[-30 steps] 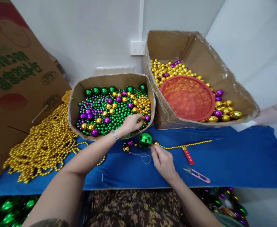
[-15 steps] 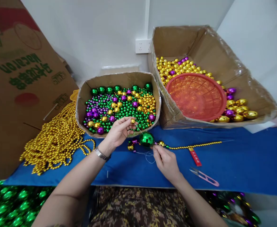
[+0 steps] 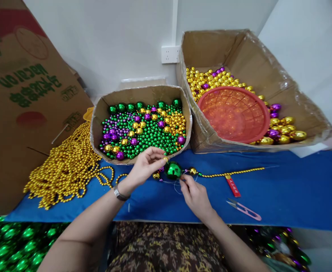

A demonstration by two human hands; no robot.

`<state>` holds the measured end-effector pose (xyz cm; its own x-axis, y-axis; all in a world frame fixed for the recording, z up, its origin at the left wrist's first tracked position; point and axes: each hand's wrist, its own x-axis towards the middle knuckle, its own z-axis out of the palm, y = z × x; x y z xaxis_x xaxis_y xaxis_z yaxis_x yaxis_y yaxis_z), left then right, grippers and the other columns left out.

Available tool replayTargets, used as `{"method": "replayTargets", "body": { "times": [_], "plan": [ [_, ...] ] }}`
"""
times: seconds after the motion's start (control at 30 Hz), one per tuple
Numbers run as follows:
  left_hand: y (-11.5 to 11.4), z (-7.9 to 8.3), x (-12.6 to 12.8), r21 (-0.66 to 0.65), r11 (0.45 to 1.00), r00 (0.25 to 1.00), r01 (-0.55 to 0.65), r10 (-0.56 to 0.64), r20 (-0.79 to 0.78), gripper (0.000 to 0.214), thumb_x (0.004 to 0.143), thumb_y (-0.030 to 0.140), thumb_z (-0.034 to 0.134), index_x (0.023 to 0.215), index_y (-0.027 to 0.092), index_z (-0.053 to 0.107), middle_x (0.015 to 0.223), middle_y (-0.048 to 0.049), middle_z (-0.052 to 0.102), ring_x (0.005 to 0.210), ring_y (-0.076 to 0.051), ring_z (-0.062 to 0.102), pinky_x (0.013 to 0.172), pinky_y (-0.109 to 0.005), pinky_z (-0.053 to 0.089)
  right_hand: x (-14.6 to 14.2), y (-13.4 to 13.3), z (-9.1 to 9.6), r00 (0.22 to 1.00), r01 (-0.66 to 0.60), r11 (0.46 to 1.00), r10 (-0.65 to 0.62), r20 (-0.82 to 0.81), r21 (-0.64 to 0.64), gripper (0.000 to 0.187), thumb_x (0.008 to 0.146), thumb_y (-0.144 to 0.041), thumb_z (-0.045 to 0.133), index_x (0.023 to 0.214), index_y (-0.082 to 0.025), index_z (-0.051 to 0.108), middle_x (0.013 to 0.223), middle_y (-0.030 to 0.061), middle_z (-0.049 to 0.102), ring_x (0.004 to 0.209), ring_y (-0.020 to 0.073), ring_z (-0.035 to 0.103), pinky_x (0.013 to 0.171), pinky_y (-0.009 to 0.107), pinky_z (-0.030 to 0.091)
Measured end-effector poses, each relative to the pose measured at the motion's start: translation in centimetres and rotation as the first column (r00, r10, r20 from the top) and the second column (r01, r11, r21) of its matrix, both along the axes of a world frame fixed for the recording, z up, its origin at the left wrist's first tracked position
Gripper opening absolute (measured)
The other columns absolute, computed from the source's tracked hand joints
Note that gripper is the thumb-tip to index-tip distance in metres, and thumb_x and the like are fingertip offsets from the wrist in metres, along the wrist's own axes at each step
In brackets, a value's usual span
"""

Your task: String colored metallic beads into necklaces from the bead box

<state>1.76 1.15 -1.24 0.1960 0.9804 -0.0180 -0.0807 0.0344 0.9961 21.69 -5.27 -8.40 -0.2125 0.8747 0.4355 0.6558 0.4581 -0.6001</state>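
My left hand point(image 3: 150, 165) pinches a small gold bead point(image 3: 166, 159) at the upper left of a large shiny green bead point(image 3: 173, 170). On that bead's lower right, my right hand point(image 3: 195, 194) has thumb and forefinger closed on thin pale thread point(image 3: 178, 187), which loops around the fingertips. What exactly lies between those fingertips is partly hidden. Smaller gold and purple beads point(image 3: 156, 175) lie just left of the green bead. To its right, a larger gold bead point(image 3: 193, 171) leads to a string of tiny gold beads point(image 3: 230, 173), with a fine needle-like tip at the far end.
A cardboard box point(image 3: 141, 90) of mixed beads stands behind my hands. A bigger box point(image 3: 211, 49) holds gold beads and a red basket point(image 3: 267, 124). Gold bead strands point(image 3: 66, 166) heap at left. Pink thread snips point(image 3: 245, 210) and a red tag point(image 3: 233, 187) lie at right.
My left hand has come down and slightly right with the gold bead, now close against the green bead. My right hand has shifted slightly left and stays pinched.
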Motion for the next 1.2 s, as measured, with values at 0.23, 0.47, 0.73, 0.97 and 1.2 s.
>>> {"method": "replayTargets", "body": {
  "times": [0.23,0.47,0.73,0.97,1.2],
  "plan": [
    [-3.6,-3.1,0.4,0.23,0.961,0.925,0.157,-0.061,-0.375,0.015,0.087,0.03,0.062,0.087,0.017,0.069,0.096,-0.0086,0.074,0.092,-0.02,0.068,0.082,-0.032,0.053,1.4,-1.3,-3.5,0.97,-0.057,0.996,0.073,0.233,-0.073,0.02,0.095,-0.02,0.043,0.085,-0.019,0.06,0.08,0.0057,0.068,0.065,0.0169,0.068,0.055,0.024,0.05],
    [-2.5,0.8,1.2,0.399,0.901,0.927,0.169,-0.007,-0.375,0.014,0.09,0.027,0.058,0.093,0.019,0.069,0.097,-0.0079,0.074,0.087,-0.018,0.068,0.077,-0.029,0.053,0.7,0.2,1.0,0.999,-0.034,0.999,0.034,0.0,-0.024,0.027,0.096,-0.025,0.046,0.119,-0.019,0.059,0.108,0.0099,0.07,0.097,0.019,0.069,0.083,0.029,0.056],
    [4.3,3.2,3.7,0.257,0.932,0.941,0.255,-0.179,-0.286,0.04,0.096,0.043,0.039,0.09,0.015,0.067,0.091,-0.0098,0.071,0.079,-0.017,0.065,0.068,-0.028,0.052,-0.4,0.2,1.7,0.952,-0.098,0.982,0.045,-0.301,-0.161,0.024,0.099,-0.027,0.042,0.101,-0.019,0.065,0.077,0.0025,0.071,0.06,0.0119,0.067,0.057,0.021,0.056],
    [11.8,-0.9,7.6,0.251,0.881,0.44,0.401,0.055,-0.896,0.024,0.084,0.017,0.054,0.104,0.014,0.067,0.102,-0.013,0.067,0.097,-0.025,0.064,0.086,-0.035,0.049,-0.6,-0.2,1.6,0.957,-0.077,0.986,0.031,-0.287,-0.151,0.026,0.099,-0.028,0.041,0.105,-0.019,0.065,0.079,0.0028,0.072,0.062,0.0118,0.068,0.059,0.02,0.055],
    [9.0,0.1,4.7,0.135,0.976,0.937,0.17,-0.118,-0.33,0.025,0.08,0.025,0.063,0.104,0.017,0.063,0.095,-0.0057,0.065,0.086,-0.019,0.064,0.081,-0.036,0.053,0.5,0.1,1.9,0.987,0.028,0.995,-0.043,-0.157,-0.094,0.029,0.1,-0.026,0.037,0.115,-0.019,0.06,0.083,0.0042,0.072,0.067,0.0142,0.068,0.066,0.024,0.054]
  ]
}}
